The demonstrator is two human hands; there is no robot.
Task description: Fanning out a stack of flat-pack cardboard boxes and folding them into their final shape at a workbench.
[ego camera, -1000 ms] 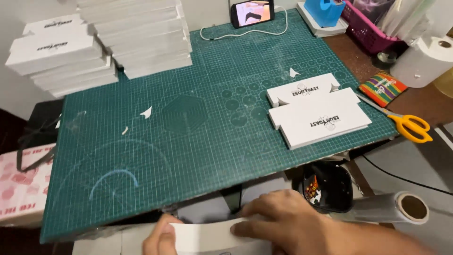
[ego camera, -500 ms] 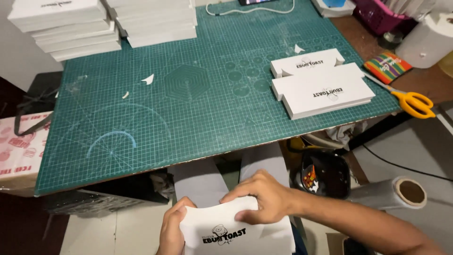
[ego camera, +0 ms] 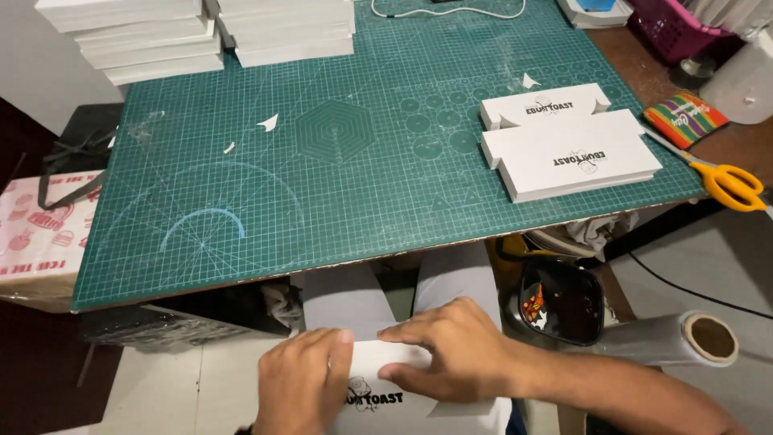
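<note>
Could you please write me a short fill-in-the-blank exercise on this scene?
1. Both hands, left hand and right hand, press on a flat ____ box.
2. The cutting mat is ____ in colour.
3. The scissors have ____ handles.
Missing words: white; green; yellow.

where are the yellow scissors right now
In the head view the yellow-handled scissors lie at the far right, just off the green cutting mat's right edge, beside the stacked white boxes and below the striped colourful pack.
</note>
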